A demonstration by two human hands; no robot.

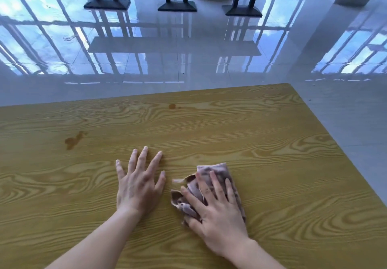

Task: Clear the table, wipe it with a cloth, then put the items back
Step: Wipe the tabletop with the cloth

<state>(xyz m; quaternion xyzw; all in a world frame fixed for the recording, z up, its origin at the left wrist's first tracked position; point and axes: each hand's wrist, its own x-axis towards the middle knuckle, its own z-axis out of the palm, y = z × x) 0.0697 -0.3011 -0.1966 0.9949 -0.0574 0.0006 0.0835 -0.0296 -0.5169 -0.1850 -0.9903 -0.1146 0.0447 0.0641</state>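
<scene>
Conceivably, the brown stain (73, 140) may be left unwiped, the bunched cloth (219, 170) being pressed under spread fingers (215, 183) of the right hand (219, 218).

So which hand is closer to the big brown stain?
Left. The left hand lies flat on the table, a little to the right of the big stain and nearer the person. The right hand presses the cloth farther right.

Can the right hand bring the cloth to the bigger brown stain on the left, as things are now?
Probably not straight: the left hand lies flat on the table between the cloth and the brown stain. Bare wood beyond its fingertips leaves a detour.
</scene>
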